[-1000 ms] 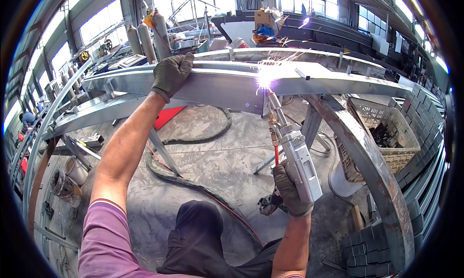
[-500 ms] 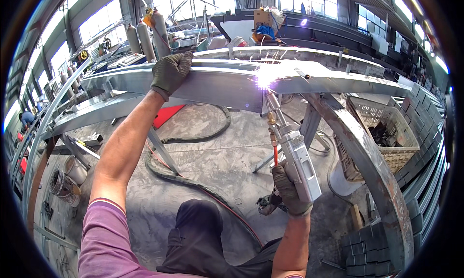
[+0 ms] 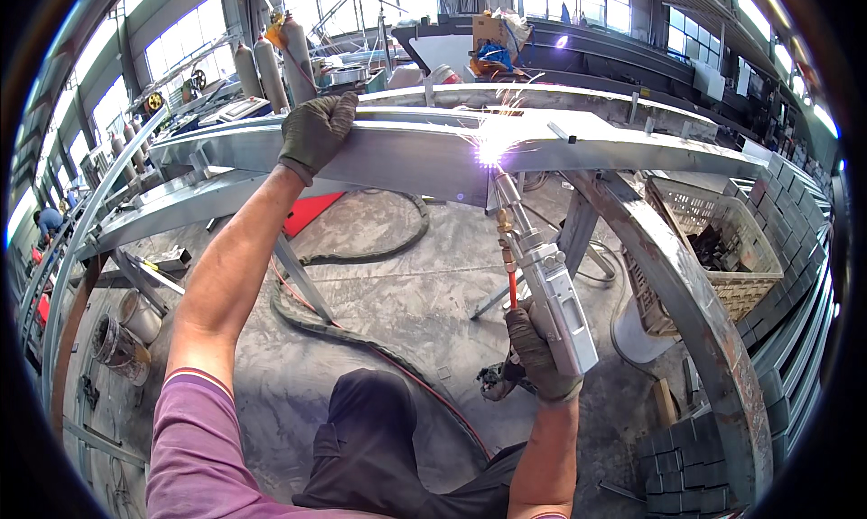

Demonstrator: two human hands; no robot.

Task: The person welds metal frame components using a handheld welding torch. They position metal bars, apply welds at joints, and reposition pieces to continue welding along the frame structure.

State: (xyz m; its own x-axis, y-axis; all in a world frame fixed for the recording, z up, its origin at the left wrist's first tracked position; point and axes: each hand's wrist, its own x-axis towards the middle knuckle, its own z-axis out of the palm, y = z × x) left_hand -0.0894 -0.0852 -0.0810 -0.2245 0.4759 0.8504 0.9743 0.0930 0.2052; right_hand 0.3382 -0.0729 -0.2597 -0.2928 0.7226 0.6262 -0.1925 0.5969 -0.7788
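Note:
My left hand (image 3: 316, 133), in a dark green work glove, is closed over the top edge of a long silvery metal beam (image 3: 397, 162). My right hand (image 3: 542, 355), gloved too, grips the handle of a grey handheld welding gun (image 3: 562, 307). The gun points up and away from me, its nozzle (image 3: 507, 192) just below a bright violet-white glare (image 3: 493, 151) at the beam's joint. Sparks fly up from there, and the glare hides the seam itself. A red hose (image 3: 513, 289) and brass fittings run along the gun's left side.
A rusty steel leg (image 3: 686, 284) curves down at right, beside a beige plastic crate (image 3: 722, 239) of dark pieces. Stacked metal profiles (image 3: 786, 239) stand far right. Sheathed hose (image 3: 348, 334) crosses the floor. Buckets (image 3: 122, 347) sit at left; gas cylinders (image 3: 271, 72) stand behind.
The glare, sparks and welding gun have shifted very slightly left along the beam. My left hand keeps its hold on the beam.

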